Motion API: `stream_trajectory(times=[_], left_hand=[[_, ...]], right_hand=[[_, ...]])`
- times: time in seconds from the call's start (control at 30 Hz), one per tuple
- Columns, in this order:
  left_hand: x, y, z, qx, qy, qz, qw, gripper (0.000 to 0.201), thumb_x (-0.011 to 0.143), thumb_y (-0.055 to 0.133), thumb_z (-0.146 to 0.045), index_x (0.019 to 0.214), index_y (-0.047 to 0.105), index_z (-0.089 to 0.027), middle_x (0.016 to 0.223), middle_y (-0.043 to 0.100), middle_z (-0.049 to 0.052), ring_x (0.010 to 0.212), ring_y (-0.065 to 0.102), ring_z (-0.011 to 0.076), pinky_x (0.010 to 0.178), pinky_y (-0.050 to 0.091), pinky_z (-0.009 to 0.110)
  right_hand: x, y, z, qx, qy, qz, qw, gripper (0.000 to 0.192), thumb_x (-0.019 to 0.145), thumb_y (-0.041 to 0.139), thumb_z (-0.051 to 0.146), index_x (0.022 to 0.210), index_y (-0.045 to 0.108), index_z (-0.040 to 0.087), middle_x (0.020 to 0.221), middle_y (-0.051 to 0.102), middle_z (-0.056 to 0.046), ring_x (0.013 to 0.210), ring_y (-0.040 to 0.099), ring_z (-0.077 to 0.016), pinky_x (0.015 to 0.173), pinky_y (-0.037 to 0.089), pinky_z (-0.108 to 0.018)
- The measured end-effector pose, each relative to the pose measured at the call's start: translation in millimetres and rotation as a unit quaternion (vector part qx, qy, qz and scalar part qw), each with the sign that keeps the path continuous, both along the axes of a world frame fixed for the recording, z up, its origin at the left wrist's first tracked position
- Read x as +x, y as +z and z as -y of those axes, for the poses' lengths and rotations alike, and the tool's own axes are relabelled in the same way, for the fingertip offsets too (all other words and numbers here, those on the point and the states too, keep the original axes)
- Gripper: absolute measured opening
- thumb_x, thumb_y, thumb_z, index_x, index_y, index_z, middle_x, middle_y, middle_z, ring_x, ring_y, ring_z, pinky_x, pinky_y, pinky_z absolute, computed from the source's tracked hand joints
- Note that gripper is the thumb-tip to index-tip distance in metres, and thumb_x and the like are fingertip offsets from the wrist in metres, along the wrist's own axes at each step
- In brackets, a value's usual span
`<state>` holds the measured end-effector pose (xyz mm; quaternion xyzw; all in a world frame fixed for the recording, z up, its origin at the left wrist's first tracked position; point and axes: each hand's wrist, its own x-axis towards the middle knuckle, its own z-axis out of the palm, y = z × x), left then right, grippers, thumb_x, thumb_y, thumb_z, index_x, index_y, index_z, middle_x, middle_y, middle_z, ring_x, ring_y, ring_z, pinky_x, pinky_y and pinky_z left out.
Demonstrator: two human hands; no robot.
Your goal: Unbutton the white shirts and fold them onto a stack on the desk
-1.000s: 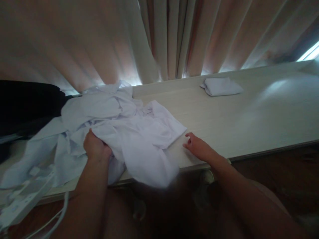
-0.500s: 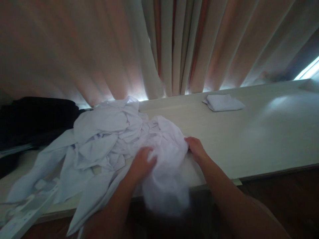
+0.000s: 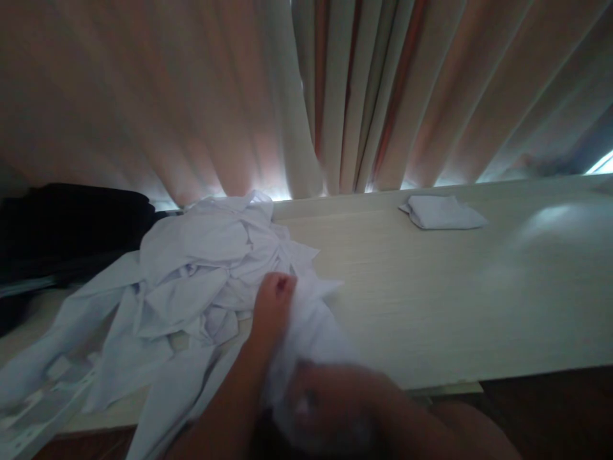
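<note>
Hands: left (image 3: pixel 272 303), right (image 3: pixel 335 409) grip white garment (image 3: pixel 311 326) | long axis toward viewer

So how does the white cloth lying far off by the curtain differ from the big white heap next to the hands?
The small cloth is neatly folded and flat; the heap is crumpled and sprawling. The small cloth lies untouched, while the left hand grips cloth at the heap's edge. Both are white and lie on the pale table.
</note>
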<state>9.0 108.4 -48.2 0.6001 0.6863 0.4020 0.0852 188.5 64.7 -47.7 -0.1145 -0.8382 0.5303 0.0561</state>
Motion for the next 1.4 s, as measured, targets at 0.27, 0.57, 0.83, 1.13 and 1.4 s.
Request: stream_trajectory(times=[0.27,0.57,0.83,1.13,1.4], left_hand=[[29,-22.1,-1,-0.134,-0.061,0.031,0.989,0.060,0.085,0.061,-0.036,0.139,0.048,-0.012,0.135,0.060,0.019,0.126,0.055,0.0320,0.108,0.040,0.046],[9,-1.3,0,-0.014,0.020,0.220,0.975,0.029,0.098,0.036,-0.036,0.087,0.058,-0.021,0.086,0.065,0.004,0.083,0.059,0.0201,0.077,0.048,0.031],[28,-9.6,10,-0.072,-0.312,0.034,0.947,0.016,0.090,0.052,-0.024,0.079,0.062,-0.020,0.077,0.066,0.002,0.075,0.057,0.0169,0.078,0.041,0.029],[21,4.6,20,0.113,-0.007,0.127,0.985,0.022,0.092,0.049,-0.036,0.082,0.061,-0.022,0.080,0.063,0.004,0.078,0.059,0.0185,0.075,0.047,0.030],[11,11.6,21,-0.052,-0.080,0.326,0.940,0.037,0.090,0.046,-0.049,0.086,0.070,-0.020,0.082,0.072,0.010,0.084,0.066,0.0267,0.070,0.054,0.036]], right_hand=[[5,12.6,-27,-0.136,-0.207,-0.075,0.966,0.039,0.092,0.057,0.049,0.070,0.065,0.018,0.067,0.066,-0.001,0.059,0.059,-0.0116,0.058,0.047,-0.022],[3,-8.1,-84,-0.401,-0.633,-0.218,0.626,0.031,0.080,0.070,0.049,0.092,0.058,0.024,0.093,0.070,-0.004,0.061,0.063,-0.0138,0.040,0.042,-0.021],[3,-3.6,-92,-0.456,-0.459,-0.223,0.729,0.041,0.085,0.064,0.055,0.099,0.066,0.016,0.090,0.075,-0.011,0.080,0.072,-0.0246,0.066,0.057,-0.035],[13,6.5,-85,-0.152,-0.597,-0.341,0.711,0.017,0.082,0.070,0.032,0.097,0.069,0.024,0.100,0.075,-0.004,0.094,0.070,-0.0224,0.083,0.058,-0.036],[5,0.5,-62,0.168,-0.292,-0.299,0.893,0.024,0.087,0.059,0.014,0.097,0.075,0.028,0.125,0.070,-0.006,0.123,0.060,-0.0234,0.106,0.048,-0.045]])
